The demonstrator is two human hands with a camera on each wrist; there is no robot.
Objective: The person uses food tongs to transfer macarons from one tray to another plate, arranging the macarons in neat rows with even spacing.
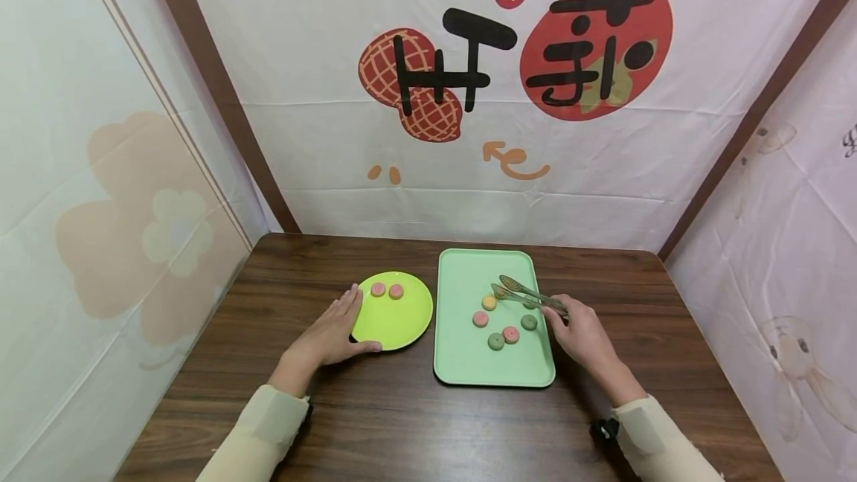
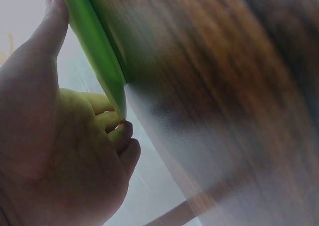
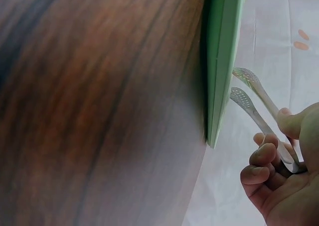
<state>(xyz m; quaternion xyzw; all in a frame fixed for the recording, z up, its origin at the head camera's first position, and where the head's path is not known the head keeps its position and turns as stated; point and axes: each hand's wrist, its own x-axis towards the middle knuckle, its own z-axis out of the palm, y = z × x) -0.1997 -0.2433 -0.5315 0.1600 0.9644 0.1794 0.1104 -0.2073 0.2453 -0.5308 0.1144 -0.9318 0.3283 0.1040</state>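
My right hand (image 1: 584, 329) holds metal tongs (image 3: 259, 99) with perforated tips. In the head view the tongs' tips are spread over the far part of a light green tray (image 1: 462, 363), around an orange-brown disc (image 1: 501, 293). Whether they touch it I cannot tell. Close by lies a yellow macaron-like disc (image 1: 489, 303). Pink discs (image 1: 480, 318) and green discs (image 1: 496, 341) lie nearer on the tray. My left hand (image 1: 332, 332) rests against the left rim of a yellow-green plate (image 1: 395, 326), fingers extended, thumb at its near edge. Two pink discs (image 1: 378, 289) sit at the plate's far side.
Plate and tray stand side by side on a dark brown wooden table (image 1: 402, 430). A white printed cloth (image 1: 321, 162) hangs behind the table's far edge, with more cloth at both sides.
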